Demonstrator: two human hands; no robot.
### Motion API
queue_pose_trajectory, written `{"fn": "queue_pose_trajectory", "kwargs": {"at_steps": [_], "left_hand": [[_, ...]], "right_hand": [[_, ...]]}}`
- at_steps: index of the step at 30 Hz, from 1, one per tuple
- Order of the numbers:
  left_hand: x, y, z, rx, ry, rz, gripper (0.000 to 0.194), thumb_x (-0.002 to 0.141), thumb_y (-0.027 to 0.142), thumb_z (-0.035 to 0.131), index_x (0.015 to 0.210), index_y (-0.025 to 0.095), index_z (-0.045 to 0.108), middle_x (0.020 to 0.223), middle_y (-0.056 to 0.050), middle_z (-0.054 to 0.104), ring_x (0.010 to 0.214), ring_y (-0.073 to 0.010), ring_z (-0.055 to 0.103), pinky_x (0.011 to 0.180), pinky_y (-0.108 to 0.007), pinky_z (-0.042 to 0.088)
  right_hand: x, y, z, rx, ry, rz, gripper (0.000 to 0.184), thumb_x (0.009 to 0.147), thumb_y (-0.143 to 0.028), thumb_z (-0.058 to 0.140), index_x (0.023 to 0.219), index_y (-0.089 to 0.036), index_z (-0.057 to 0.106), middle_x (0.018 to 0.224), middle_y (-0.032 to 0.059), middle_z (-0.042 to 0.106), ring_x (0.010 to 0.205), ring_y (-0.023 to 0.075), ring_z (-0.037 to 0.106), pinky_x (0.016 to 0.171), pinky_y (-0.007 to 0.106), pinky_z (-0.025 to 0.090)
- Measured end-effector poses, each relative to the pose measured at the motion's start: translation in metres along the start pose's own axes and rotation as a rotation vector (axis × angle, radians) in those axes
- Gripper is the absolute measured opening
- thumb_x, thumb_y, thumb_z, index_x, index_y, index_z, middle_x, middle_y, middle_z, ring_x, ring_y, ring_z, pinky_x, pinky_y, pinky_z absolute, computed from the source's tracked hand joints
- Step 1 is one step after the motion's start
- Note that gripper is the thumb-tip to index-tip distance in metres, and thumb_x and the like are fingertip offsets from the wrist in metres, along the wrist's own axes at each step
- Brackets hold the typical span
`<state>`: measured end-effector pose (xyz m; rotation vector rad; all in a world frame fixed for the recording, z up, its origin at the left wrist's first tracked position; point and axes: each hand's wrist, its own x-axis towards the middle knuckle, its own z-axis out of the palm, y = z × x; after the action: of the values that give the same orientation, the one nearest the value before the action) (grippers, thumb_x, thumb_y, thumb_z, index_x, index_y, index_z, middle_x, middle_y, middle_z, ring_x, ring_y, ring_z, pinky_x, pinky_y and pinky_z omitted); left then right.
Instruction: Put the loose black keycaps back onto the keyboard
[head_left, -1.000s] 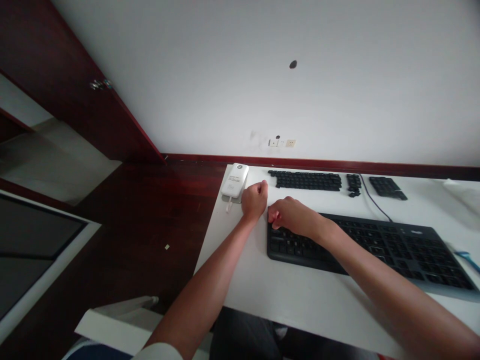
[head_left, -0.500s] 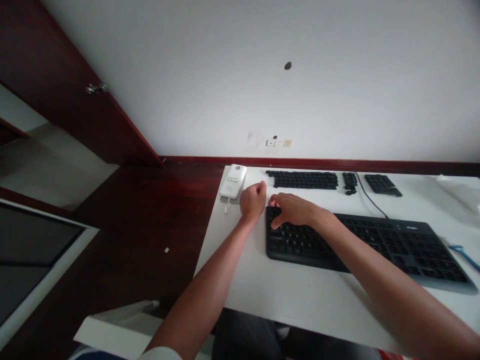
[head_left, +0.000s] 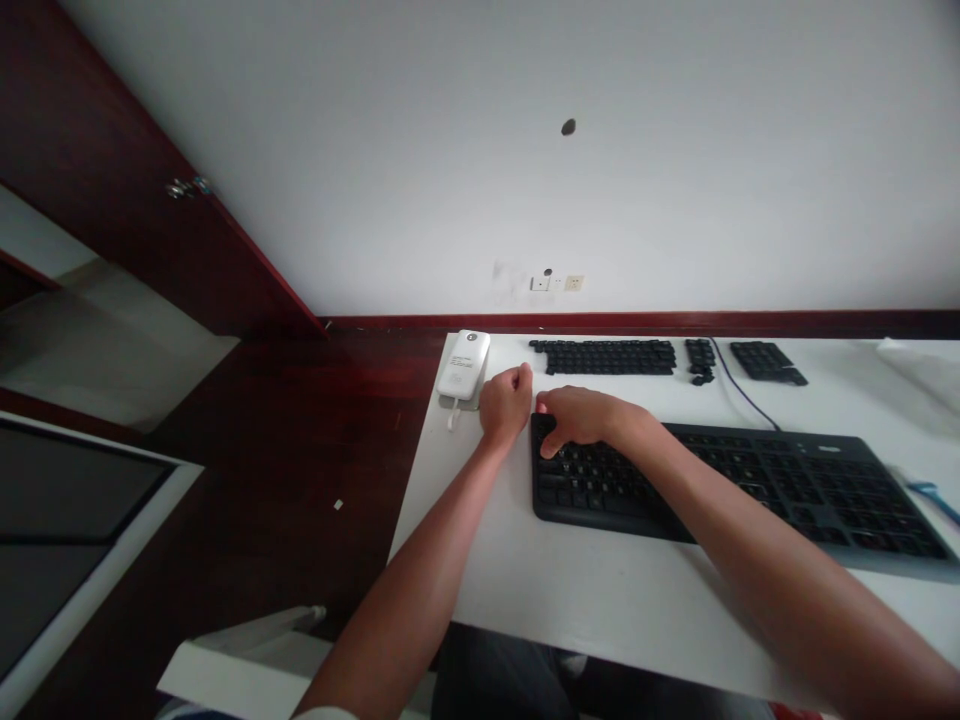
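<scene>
- currently, the right hand (head_left: 576, 415) is over the upper left corner of the keyboard (head_left: 757, 470), its thumb parted from its fingers in a fairly wide gap; whether the fingertips press on the edge, i cannot tell.
- the black keyboard lies under that grip and stretches away to the right of it, the right forearm crossing above; some keys are dark gaps.
- just left of the right hand, the left hand (head_left: 505, 404) is curled into a fist, narrow and tight, resting near the keyboard's corner; its inside is hidden.
- beyond both hands, loose keycaps (head_left: 611, 357) sit in rows, with a small cluster (head_left: 700, 360) and a number block (head_left: 766, 362) farther right.
- a cable (head_left: 739, 388) runs between those two groups to the keyboard's back edge.
- just left of the fist lies a white device (head_left: 463, 366) with a short strap (head_left: 453, 414).
- well right of the grips are a blue tool (head_left: 934, 492) and a whitish plastic sheet (head_left: 922, 372).
</scene>
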<state>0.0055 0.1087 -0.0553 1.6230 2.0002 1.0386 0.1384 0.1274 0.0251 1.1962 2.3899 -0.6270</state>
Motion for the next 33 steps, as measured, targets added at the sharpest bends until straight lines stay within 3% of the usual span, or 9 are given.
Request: {"fn": "queue_pose_trajectory", "kwargs": {"at_steps": [13, 19, 28, 33], "left_hand": [[-0.002, 0.003, -0.003, 0.03, -0.049, -0.008, 0.056, 0.108, 0.05, 0.038, 0.072, 0.022, 0.069, 0.072, -0.006, 0.072, 0.064, -0.0196, 0.054, 0.062, -0.033, 0.022], [-0.001, 0.004, -0.003, 0.0, -0.042, -0.008, 0.054, 0.107, 0.048, 0.041, 0.068, 0.021, 0.065, 0.067, -0.004, 0.069, 0.062, -0.0184, 0.051, 0.062, -0.032, 0.022], [-0.001, 0.004, -0.004, -0.02, -0.039, -0.007, 0.057, 0.107, 0.051, 0.039, 0.063, 0.02, 0.059, 0.06, -0.001, 0.061, 0.061, -0.0165, 0.046, 0.061, -0.031, 0.023], [0.0, 0.003, -0.003, 0.002, -0.027, -0.005, 0.056, 0.106, 0.052, 0.038, 0.063, 0.02, 0.056, 0.062, -0.001, 0.059, 0.061, -0.016, 0.044, 0.061, -0.031, 0.023]], "right_hand": [[0.004, -0.004, 0.003, -0.042, 0.029, 0.03, 0.053, 0.073, -0.042, 0.091, 0.114, -0.013, 0.076, 0.11, 0.0161, 0.078, 0.105, 0.035, 0.073, 0.08, 0.035, 0.053], [-0.005, -0.004, 0.002, -0.048, 0.065, -0.004, 0.059, 0.075, -0.04, 0.09, 0.124, -0.012, 0.072, 0.118, 0.0172, 0.076, 0.113, 0.036, 0.071, 0.085, 0.037, 0.053], [-0.028, -0.021, -0.002, -0.099, 0.162, 0.031, 0.052, 0.083, -0.028, 0.086, 0.128, -0.009, 0.069, 0.125, 0.0208, 0.073, 0.12, 0.0388, 0.068, 0.093, 0.042, 0.055], [-0.029, -0.026, 0.0, -0.103, 0.15, 0.042, 0.047, 0.083, -0.027, 0.087, 0.123, -0.008, 0.072, 0.122, 0.0225, 0.074, 0.118, 0.0396, 0.069, 0.092, 0.042, 0.055]]}}
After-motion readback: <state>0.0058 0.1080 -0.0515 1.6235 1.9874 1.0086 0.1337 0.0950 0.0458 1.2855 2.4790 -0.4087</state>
